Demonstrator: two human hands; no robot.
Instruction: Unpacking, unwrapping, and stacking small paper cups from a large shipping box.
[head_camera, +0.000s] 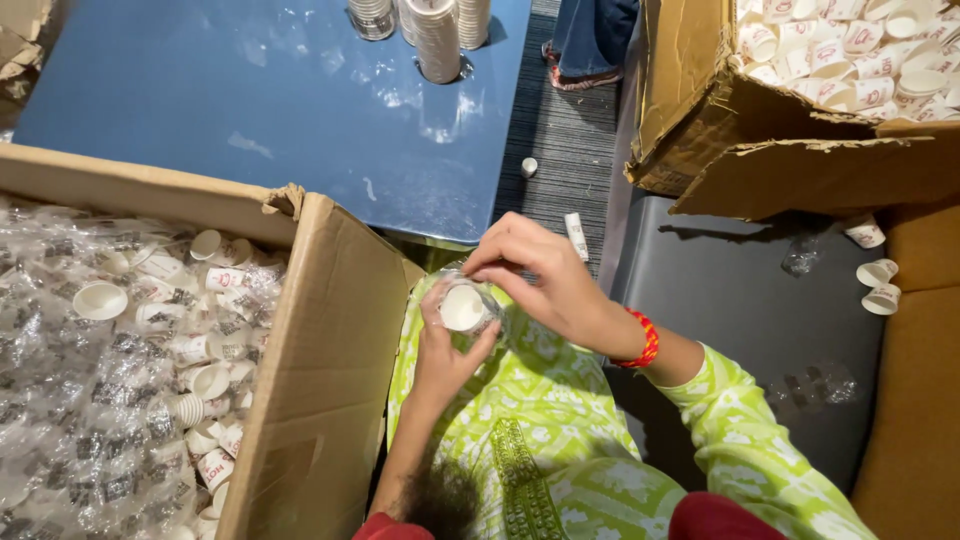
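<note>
My left hand (447, 352) grips a small white paper cup (462, 308) wrapped in clear plastic, held over my lap in green patterned cloth. My right hand (535, 275), with a red band at the wrist, pinches the plastic at the cup's upper rim. Both hands touch the same wrapped cup.
An open cardboard box (320, 340) at my left holds many small cups and clear wrappers. A second cardboard box (790, 160) at the upper right is full of cups. Loose cups (878, 272) lie on the grey seat. Cup stacks (437, 38) stand on the blue table (250, 110). Another person's foot (585, 72) is beyond it.
</note>
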